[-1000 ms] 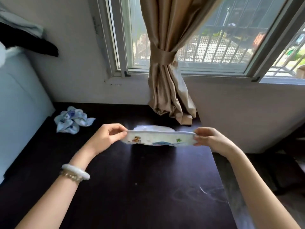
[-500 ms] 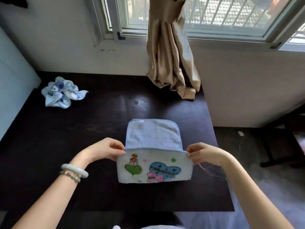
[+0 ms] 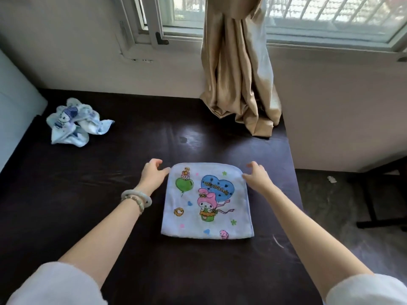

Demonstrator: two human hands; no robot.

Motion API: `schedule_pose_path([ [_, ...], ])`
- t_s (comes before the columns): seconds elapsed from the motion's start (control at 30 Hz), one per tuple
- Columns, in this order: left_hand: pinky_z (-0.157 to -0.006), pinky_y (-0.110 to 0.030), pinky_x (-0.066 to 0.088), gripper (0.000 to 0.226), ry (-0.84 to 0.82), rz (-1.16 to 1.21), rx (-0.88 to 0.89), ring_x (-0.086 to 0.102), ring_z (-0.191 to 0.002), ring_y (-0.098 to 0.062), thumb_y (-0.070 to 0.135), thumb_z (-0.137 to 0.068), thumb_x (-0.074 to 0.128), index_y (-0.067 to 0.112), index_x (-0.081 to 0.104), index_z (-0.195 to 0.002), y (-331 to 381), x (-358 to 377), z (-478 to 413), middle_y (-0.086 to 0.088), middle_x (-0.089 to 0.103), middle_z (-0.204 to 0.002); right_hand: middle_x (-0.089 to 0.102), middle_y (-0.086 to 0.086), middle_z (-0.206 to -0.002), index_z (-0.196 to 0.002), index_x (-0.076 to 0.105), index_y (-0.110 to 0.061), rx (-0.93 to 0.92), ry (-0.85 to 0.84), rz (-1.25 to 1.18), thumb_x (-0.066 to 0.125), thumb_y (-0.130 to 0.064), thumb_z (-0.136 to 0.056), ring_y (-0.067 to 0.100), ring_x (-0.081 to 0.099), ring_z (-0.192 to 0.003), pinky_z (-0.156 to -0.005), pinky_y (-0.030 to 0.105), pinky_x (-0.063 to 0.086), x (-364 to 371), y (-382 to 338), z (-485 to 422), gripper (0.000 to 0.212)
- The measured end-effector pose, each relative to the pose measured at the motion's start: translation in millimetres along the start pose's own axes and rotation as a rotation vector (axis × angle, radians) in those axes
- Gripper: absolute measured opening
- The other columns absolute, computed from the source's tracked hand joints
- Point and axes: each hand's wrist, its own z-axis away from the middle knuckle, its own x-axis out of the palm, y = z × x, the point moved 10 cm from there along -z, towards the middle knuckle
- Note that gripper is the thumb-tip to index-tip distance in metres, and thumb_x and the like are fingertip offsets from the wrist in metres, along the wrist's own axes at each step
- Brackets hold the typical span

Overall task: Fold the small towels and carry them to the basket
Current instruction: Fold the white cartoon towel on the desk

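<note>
On the dark table [image 3: 88, 216], as seen from the head camera, a printed towel [image 3: 207, 201] is laid flat, picture side up. The left hand [image 3: 153, 172] and right hand [image 3: 256, 176] are held loosely spread at its far corners, thumbs touching the cloth, nothing gripped. A crumpled towel [image 3: 74, 123] is noted far left, well apart.

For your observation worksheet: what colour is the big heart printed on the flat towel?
Blue heart with darker spots, best seen in the head view.
</note>
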Motion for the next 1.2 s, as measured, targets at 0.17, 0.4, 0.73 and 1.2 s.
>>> schedule_pose_path([
  [0.17,-0.101,-0.03,0.035,0.042,-0.196,-0.279,0.364,0.04,-0.122,-0.018,0.025,-0.084,0.068,0.018,0.053,-0.122,5.6,36.1,64.9,0.002,0.045,-0.124,0.046,0.013,-0.124,-0.125,0.051,-0.01,-0.205,-0.077,0.166,0.051,-0.008,-0.088,0.028,0.044,-0.117,-0.094,0.031,0.037,36.1,6.1,48.7,0.036],
  [0.4,-0.086,-0.02,0.037,0.046,-0.434,-0.661,0.646,0.04,-0.099,-0.003,0.045,-0.072,0.073,0.025,0.053,-0.109,-33.1,61.9,129.0,0.014,0.047,-0.11,0.043,-0.004,-0.112,-0.115,0.055,-0.021,-0.369,-0.251,0.347,0.062,-0.029,-0.086,0.016,0.042,-0.114,-0.091,0.024,0.039,71.6,39.1,113.1,0.03],
  [0.73,-0.073,-0.022,0.043,0.011,-0.237,-0.687,0.628,0.047,-0.086,-0.007,0.025,-0.083,0.067,0.023,0.056,-0.086,-54.5,46.6,130.4,0.011,0.054,-0.09,0.062,0.01,-0.097,-0.092,0.064,-0.006,-0.581,-0.085,0.53,0.056,-0.004,-0.08,0.032,0.055,-0.09,-0.075,0.037,0.049,75.3,41.3,129.5,0.014],
  [1.2,-0.075,-0.025,0.051,0.006,-0.81,-0.304,0.099,0.064,-0.074,-0.006,0.028,-0.072,0.076,0.024,0.074,-0.076,-113.2,34.3,179.9,0.001,0.072,-0.079,0.065,-0.007,-0.076,-0.076,0.064,-0.022,-0.14,-0.475,-0.023,0.064,-0.014,-0.081,0.003,0.059,-0.067,-0.063,0.017,0.046,74.5,83.9,185.4,0.01],
])
